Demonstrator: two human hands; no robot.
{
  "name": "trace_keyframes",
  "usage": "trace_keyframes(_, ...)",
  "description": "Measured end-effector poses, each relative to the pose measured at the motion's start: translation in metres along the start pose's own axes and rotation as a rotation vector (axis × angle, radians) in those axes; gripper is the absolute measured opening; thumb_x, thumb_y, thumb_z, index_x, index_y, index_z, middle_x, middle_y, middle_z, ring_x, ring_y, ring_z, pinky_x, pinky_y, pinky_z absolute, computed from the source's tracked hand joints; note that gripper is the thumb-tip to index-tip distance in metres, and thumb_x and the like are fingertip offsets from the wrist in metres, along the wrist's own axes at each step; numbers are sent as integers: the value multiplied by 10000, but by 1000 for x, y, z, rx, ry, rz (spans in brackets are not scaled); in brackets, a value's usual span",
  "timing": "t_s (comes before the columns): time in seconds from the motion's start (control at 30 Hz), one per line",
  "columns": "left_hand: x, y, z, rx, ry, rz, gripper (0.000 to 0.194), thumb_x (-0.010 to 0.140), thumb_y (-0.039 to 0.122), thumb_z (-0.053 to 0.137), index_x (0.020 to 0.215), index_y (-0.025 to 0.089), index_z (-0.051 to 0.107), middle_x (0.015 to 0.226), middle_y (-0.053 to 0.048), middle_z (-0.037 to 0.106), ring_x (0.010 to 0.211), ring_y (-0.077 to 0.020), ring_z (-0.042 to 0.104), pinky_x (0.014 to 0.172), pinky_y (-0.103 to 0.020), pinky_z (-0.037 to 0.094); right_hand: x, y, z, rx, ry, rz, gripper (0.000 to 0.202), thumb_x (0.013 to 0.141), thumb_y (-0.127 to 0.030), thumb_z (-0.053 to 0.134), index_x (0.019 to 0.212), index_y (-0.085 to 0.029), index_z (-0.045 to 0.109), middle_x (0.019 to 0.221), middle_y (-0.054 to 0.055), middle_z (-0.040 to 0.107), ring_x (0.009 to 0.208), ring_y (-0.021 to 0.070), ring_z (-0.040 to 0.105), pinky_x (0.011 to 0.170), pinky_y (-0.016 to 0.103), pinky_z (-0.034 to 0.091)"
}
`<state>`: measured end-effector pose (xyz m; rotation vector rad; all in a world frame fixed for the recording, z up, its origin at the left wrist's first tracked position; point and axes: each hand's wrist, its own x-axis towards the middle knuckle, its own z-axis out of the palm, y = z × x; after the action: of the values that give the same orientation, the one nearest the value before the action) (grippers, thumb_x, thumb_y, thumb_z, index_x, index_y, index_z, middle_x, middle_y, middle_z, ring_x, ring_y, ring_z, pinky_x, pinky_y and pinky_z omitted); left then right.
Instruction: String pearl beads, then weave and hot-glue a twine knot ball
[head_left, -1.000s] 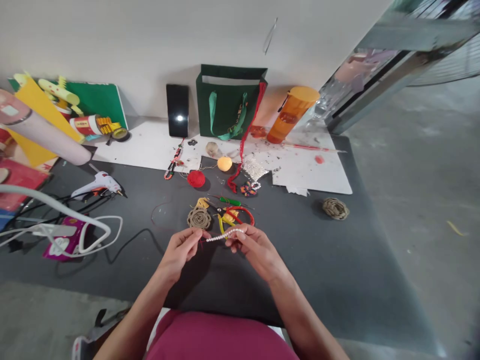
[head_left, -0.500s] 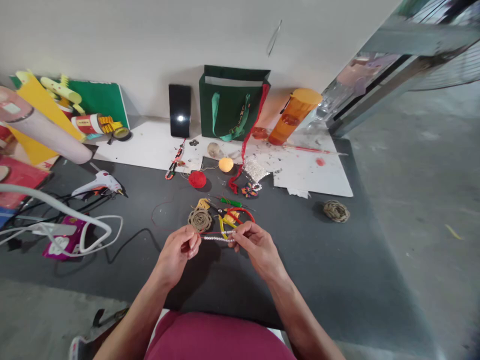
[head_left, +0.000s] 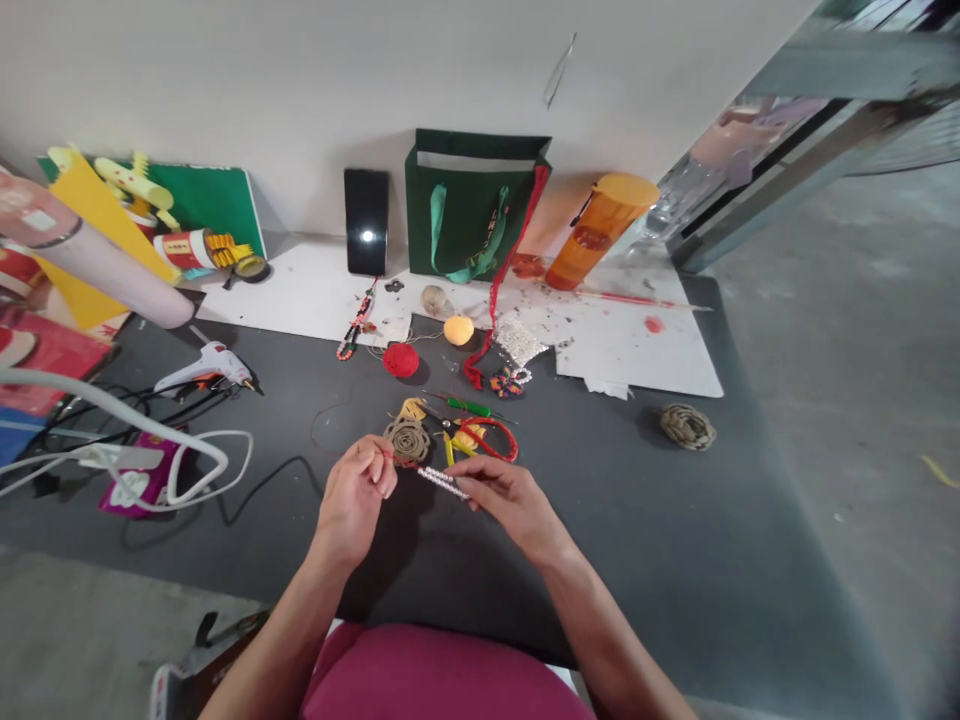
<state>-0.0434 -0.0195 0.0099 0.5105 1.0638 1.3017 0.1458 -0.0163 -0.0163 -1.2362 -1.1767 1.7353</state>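
Note:
A short double row of silvery beads (head_left: 441,481) on red thread (head_left: 405,463) stretches between my hands above the dark table. My left hand (head_left: 358,485) is closed, pinching the red thread at the beads' left end. The right end of the bead rows is held between the thumb and fingers of my right hand (head_left: 504,498). Just beyond the hands lie a coiled tan cord rosette (head_left: 407,439), scissors with red handles (head_left: 499,438) and a green-handled tool (head_left: 469,406). Farther back are a red ball of thread (head_left: 401,359) and a yellow ball (head_left: 458,330).
A white glue gun (head_left: 206,368), cables and a purple box (head_left: 140,480) lie on the left. At the back stand a phone (head_left: 367,222), a green paper bag (head_left: 465,210) and an orange bottle (head_left: 600,232). A cord bundle (head_left: 688,427) rests on the right.
The bead rows have gone from nearly level to slanting down toward the right. My right hand has dropped slightly relative to the left. The whole view has shifted a little.

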Motion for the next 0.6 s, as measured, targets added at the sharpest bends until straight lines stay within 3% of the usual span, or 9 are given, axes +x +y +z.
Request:
trace_keyframes(0.13,-1,3,3,71,-76,43,283,781,265,528,532,157,449,730,0,518,483,-59,373,519,-245,313,-4,-8,5,-152,-18,-60,181,802,-282,608,911,-176,706,731,16,628,622,122,539,589,252,446)
trace_keyframes(0.23,-7,10,6,296,-209,69,311,830,255,490,536,157,497,715,-21,543,540,-89,406,543,-254,329,-10,-18,16,-274,31,-200,359,795,-196,600,1153,-203,625,874,30,647,631,116,537,598,253,463)
trace_keyframes(0.33,-14,20,11,512,-321,78,309,872,263,472,590,158,541,767,-30,573,571,-98,425,567,-260,352,-9,-22,30,-198,-90,-285,508,816,-172,578,1313,-236,502,951,35,655,734,134,583,696,275,494)
trace_keyframes(0.37,-16,23,12,557,-334,93,304,880,264,471,606,160,549,769,-28,572,580,-100,433,575,-260,359,-6,-21,34,-165,-95,-285,429,824,-186,581,1250,-231,556,952,37,658,756,140,587,703,275,490)
trace_keyframes(0.43,-18,29,13,614,-331,126,294,890,265,474,629,165,563,766,-26,572,607,-108,455,583,-257,367,0,-17,39,-123,-51,-270,129,838,-242,593,924,-202,681,779,15,639,685,137,561,641,260,462)
trace_keyframes(0.5,-18,33,11,646,-311,149,286,895,266,478,645,167,577,776,-27,580,624,-111,470,584,-253,371,5,-12,39,-115,-6,-290,175,851,-310,604,736,-195,669,672,3,597,634,135,527,601,259,432)
trace_keyframes(0.6,-14,34,4,675,-276,157,287,897,266,486,647,167,588,776,-26,590,618,-107,475,585,-251,373,8,-10,34,-122,-18,-342,223,844,-383,633,719,-204,676,702,17,619,713,160,553,685,291,442)
